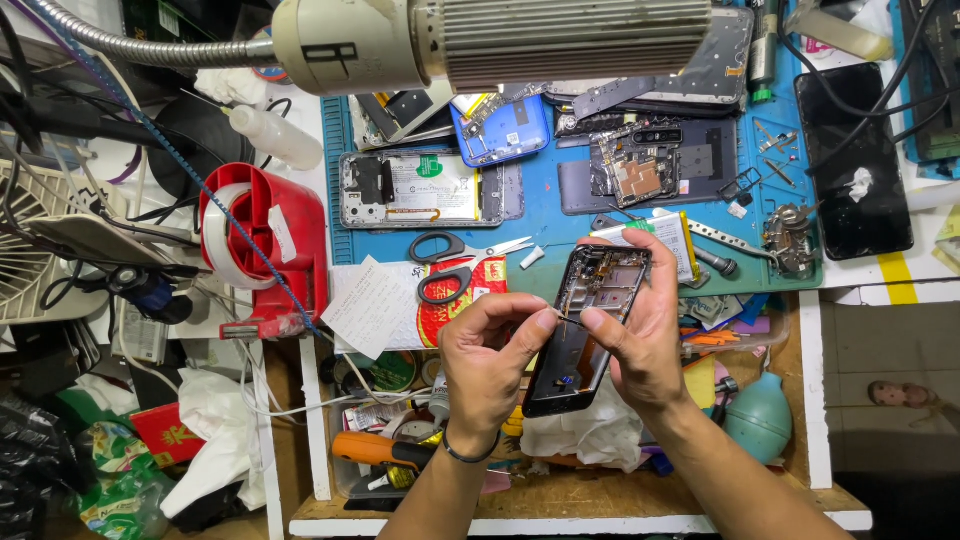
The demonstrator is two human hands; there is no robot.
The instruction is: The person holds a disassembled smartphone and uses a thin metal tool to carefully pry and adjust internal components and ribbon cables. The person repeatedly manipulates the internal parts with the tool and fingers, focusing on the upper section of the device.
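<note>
The fingers point(540, 322) of the left hand point(485, 365) are pinched together, thumb against forefinger, on something thin and dark that runs across to the edge of the opened black smartphone frame point(590, 330); whether it is a strip, a cable or a fine tool cannot be told. The right hand point(640, 335) grasps the frame itself, thumb on its near long edge and the other fingers wrapped behind the far one, holding it tilted in the air above the cluttered wooden drawer point(560, 495), just in front of the blue work mat point(560, 225).

The frame looks light and stiff, a shallow shell with its inner side towards the camera and small parts showing at the top end. It probably bends little, yet the exposed parts and any thin ribbon inside would likely tear or crease easily. Its long side rails seem the safest place for a grip, as the right hand has it, away from the inside. The thin piece in the left hand's pinch appears delicate and likely wants a light, steady pull rather than a jerk.

On the mat lie black-handled scissors point(455, 265), a silver opened phone with a white battery point(420, 190) and a dark phone with a bared circuit board point(650, 165). A red tape dispenser point(265, 245) stands to the left, and a grey lamp head on a flexible metal neck point(490, 40) hangs above.
</note>
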